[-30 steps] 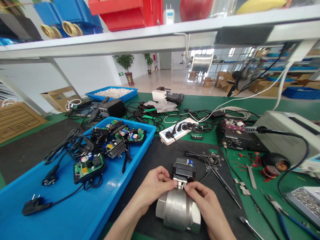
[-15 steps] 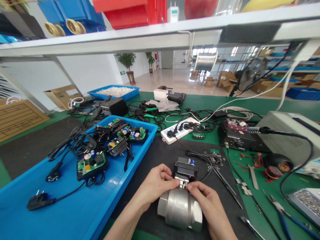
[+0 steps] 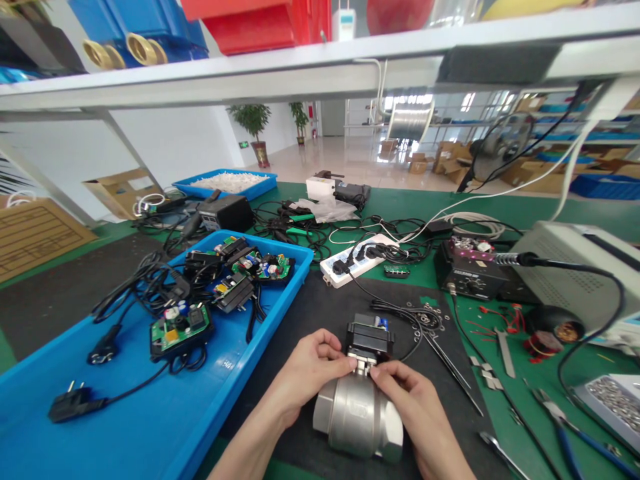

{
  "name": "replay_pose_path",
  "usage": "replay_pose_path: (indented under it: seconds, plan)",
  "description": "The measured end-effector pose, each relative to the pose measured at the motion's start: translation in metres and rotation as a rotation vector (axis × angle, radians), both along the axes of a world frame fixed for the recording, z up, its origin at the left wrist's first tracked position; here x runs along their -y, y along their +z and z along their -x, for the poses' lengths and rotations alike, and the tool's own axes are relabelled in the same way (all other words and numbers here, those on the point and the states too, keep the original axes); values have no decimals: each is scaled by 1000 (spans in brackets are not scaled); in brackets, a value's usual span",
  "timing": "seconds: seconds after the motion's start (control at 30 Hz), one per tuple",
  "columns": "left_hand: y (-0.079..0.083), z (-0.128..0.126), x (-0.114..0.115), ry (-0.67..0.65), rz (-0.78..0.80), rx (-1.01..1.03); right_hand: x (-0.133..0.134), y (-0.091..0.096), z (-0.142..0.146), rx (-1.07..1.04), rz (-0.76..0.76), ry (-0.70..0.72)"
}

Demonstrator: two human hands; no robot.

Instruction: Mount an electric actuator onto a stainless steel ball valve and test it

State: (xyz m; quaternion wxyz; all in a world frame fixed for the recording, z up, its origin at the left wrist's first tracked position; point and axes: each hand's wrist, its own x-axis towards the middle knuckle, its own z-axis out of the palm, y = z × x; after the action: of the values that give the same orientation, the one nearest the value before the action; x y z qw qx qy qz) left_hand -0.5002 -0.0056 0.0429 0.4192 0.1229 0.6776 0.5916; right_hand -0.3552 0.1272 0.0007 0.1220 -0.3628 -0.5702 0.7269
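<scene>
Your left hand (image 3: pixel 307 373) and right hand (image 3: pixel 413 403) meet at the neck of the metal valve (image 3: pixel 357 417), lower centre of the frame, thumbs close to it and your other fingers curled; you can't tell from this view whether either pinches a small part. Above the neck sits a black box (image 3: pixel 370 341), and under the valve lies a dark mat (image 3: pixel 300 317). Right of your hands are tweezers (image 3: pixel 444 358), then pliers (image 3: pixel 556 415) at lower right. Left of you, a blue tray (image 3: pixel 155 427) holds circuit boards (image 3: pixel 180 328); beyond the mat lies a white power strip (image 3: pixel 357 269).
</scene>
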Motion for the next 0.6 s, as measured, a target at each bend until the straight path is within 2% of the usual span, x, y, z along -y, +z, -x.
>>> replay_pose_path:
  seconds: [0.2, 0.47, 0.6]
  plan:
    - [-1, 0, -1, -34, 19, -59, 2, 2, -1, -17, 1, -10]
    - [-3, -2, -2, 10, -16, -16, 0, 1, 0, 0, -37, -3]
    - [-3, -2, -2, 1, -12, -27, -2, 0, 1, 28, -7, 22]
